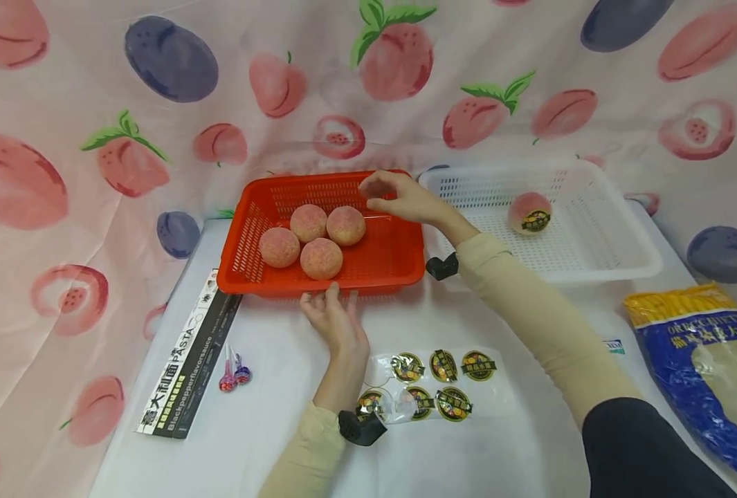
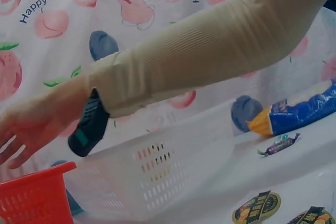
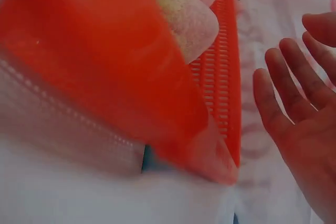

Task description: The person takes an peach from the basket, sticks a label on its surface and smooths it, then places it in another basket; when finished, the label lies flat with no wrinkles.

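Observation:
Several pinkish-yellow peaches (image 1: 321, 259) lie grouped in the left part of a red basket (image 1: 393, 257). My left hand (image 1: 339, 325) touches the basket's front wall with its fingertips, palm facing up. Over the basket's right rear part hovers my right hand (image 1: 405, 197), with loosely bent fingers and nothing between them. The right wrist view shows that hand's spread, empty fingers (image 3: 300, 85) beside the red basket (image 3: 223, 77). In the white basket (image 1: 617, 256) to the right sits one peach (image 1: 524, 207) bearing a black-and-gold sticker (image 1: 536, 220).
A clear sheet of round stickers (image 1: 443, 365) lies in front of the baskets. On the left are a black-and-white pasta box (image 1: 190, 360) and two lollipops (image 1: 234, 377). A blue-and-yellow pasta bag (image 1: 704, 373) stands at the right edge. Behind hangs a fruit-print cloth (image 1: 399, 124).

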The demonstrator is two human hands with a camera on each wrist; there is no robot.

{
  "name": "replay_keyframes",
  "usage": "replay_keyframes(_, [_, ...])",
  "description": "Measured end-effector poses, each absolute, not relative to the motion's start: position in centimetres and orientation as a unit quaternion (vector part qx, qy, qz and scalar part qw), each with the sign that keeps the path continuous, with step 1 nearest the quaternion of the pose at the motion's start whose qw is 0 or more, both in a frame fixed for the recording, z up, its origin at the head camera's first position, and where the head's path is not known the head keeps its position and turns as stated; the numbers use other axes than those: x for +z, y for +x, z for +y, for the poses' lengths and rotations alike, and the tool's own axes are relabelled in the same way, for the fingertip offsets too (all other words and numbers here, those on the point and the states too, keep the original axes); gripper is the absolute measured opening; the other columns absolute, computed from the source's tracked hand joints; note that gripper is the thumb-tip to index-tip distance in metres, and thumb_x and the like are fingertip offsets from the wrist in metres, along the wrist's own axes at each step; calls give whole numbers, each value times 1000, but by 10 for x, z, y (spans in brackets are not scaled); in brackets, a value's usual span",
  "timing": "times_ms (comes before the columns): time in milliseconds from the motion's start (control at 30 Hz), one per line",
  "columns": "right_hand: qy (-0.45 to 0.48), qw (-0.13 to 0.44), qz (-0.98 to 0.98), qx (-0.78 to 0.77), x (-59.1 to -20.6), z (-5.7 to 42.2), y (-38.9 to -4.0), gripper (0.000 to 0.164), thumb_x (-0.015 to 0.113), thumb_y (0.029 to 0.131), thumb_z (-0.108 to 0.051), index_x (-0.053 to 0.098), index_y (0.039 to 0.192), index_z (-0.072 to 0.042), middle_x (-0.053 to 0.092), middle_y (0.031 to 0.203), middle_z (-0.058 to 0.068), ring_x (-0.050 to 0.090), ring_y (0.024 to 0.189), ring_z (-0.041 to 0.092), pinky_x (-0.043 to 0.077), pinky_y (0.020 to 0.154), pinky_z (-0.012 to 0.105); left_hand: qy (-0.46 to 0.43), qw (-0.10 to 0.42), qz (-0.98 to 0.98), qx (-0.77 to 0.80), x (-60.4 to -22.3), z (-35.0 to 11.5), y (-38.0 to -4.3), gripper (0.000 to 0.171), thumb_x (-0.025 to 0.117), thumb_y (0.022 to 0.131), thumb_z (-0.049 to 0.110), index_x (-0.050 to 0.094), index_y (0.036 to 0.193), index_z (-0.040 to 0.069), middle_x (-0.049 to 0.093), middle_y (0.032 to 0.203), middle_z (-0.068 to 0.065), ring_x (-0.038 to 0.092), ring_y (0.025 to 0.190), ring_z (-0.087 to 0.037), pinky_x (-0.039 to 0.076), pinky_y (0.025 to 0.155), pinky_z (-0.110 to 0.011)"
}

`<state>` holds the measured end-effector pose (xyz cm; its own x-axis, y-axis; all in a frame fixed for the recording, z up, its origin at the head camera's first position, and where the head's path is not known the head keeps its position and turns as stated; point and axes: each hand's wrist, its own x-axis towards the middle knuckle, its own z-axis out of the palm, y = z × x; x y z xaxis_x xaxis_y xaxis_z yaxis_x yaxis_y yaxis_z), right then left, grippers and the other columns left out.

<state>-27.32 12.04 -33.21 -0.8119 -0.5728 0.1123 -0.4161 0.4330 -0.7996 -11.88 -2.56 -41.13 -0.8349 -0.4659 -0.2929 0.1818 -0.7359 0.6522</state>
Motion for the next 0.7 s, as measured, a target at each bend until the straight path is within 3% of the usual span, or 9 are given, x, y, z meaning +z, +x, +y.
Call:
replay_keyframes(133, [-268,122,853,-430,-346,111,-292,38,59,84,-24,48,119,-12,52,121,5,48,111,14,38,99,34,224,176,-318,-904,-413,-26,-119,31,53,84,3,32,103,16,40,97,-3,46,93,-22,47,76,-34])
replay_keyframes(233, [-236,148,858,-432,-351,104,-301,41,60,84,-26,47,121,-13,51,123,4,47,112,14,38,98,33,224,172,-319,-905,-414,-26,-119,31,53,85,3,31,103,15,38,93,-1,46,89,-19,46,74,-33])
replay_keyframes(467, [-181,190,859,-439,-364,84,-317,43,58,84,-23,46,123,-9,47,126,8,43,113,18,39,98,35,221,162,-316,-908,-414,-27,-121,33,52,85,3,30,108,14,40,98,-2,47,93,-21,46,74,-33])
replay_keyframes(700, [-165,247,865,-404,-392,63,-326,52,63,80,-31,42,126,-18,42,130,2,40,117,18,33,102,36,219,165,-318,-908,-416,-30,-121,39,51,86,3,27,117,8,40,110,-9,46,98,-23,47,74,-33])
